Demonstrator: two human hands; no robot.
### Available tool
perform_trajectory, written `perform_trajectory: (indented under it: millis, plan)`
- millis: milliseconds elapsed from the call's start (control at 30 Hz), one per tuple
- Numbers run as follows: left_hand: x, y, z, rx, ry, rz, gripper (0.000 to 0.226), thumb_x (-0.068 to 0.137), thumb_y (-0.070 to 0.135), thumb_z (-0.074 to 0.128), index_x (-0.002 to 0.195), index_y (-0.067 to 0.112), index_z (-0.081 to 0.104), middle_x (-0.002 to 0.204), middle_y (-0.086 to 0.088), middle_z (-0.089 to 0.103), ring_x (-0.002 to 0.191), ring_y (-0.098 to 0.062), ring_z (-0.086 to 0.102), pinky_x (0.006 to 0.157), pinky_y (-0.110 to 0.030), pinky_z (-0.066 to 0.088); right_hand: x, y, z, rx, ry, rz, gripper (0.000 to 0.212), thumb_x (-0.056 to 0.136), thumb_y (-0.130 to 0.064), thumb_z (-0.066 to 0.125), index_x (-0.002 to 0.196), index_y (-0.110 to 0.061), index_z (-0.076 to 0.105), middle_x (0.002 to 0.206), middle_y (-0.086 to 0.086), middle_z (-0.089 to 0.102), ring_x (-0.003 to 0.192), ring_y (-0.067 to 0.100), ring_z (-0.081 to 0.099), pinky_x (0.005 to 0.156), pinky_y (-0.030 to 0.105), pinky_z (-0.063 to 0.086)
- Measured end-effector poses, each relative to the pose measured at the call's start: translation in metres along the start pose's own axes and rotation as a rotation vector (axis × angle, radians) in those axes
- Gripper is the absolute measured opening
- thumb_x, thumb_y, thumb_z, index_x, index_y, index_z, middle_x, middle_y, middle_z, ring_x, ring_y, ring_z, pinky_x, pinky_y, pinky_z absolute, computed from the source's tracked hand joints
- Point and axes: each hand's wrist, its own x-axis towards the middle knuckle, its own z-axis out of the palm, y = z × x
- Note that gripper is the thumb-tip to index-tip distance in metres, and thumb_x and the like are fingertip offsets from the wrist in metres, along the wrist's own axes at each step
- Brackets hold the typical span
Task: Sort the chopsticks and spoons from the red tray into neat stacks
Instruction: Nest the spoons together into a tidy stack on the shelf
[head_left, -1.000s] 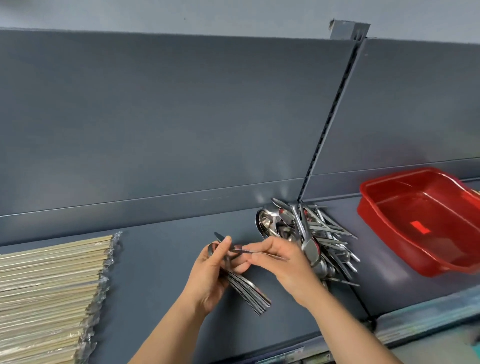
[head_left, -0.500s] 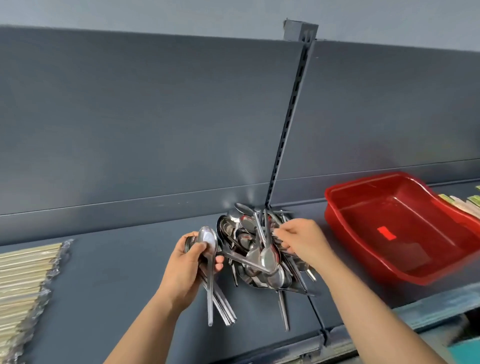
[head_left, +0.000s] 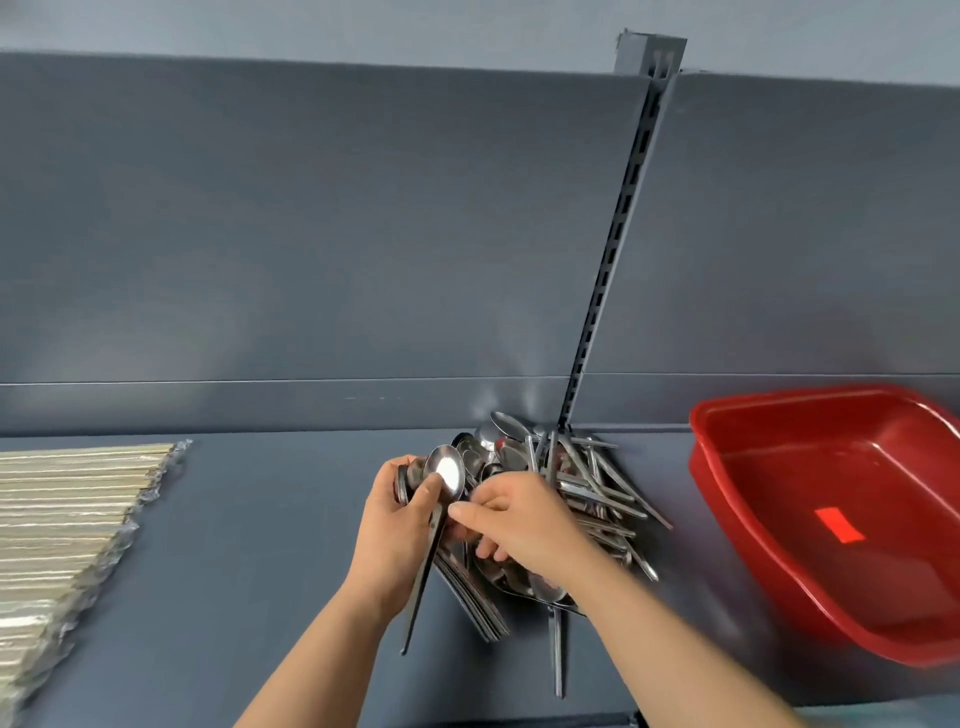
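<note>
Fingers of the left hand (head_left: 395, 525) curl round the spoon stack (head_left: 472, 597), thumb pinning the top spoon (head_left: 445, 470); the right hand (head_left: 519, 525) bends at its handle, grip unclear. Fanned handles may slip out. The spoon pile (head_left: 576, 488) lies just beside; red tray (head_left: 810, 499) right, wrapped chopsticks (head_left: 62, 519) left, on a grey shelf (head_left: 249, 571).

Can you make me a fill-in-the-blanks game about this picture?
1. The rectangular plastic tray is coloured ____.
2. The left hand grips a bundle of shiny metal ____.
3. The stack of wrapped pale chopsticks lies at the ____ end of the grey shelf.
Missing words: red; spoons; left.
</note>
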Motion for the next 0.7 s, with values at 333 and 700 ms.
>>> perform_trajectory:
  millis: [333, 700]
  plan:
    - [-0.016, 0.002, -0.003, 0.044, -0.228, -0.002, 0.024, 0.086, 0.043, 0.061, 0.096, 0.021, 0.062, 0.076, -0.006, 0.070, 0.065, -0.019, 0.066, 0.058, -0.025, 0.053, 0.006, -0.002, -0.016, 0.052, -0.064, -0.038, 0.026, 0.093, -0.023, 0.059, 0.079, -0.001, 0.062, 0.071, 0.010, 0.070, 0.057, 0.011, 0.068, 0.055, 0.025, 0.056]
    - [-0.013, -0.003, -0.012, 0.061, -0.149, -0.048, 0.009, 0.099, 0.013, 0.047, 0.102, 0.005, 0.051, 0.093, -0.009, 0.074, 0.050, -0.022, 0.051, 0.051, -0.030, 0.048, 0.007, 0.004, -0.042, 0.083, 0.095, 0.040, 0.022, 0.096, -0.023, 0.053, 0.087, -0.008, 0.066, 0.067, 0.010, 0.071, 0.055, 0.018, 0.069, 0.056, 0.038, 0.060]
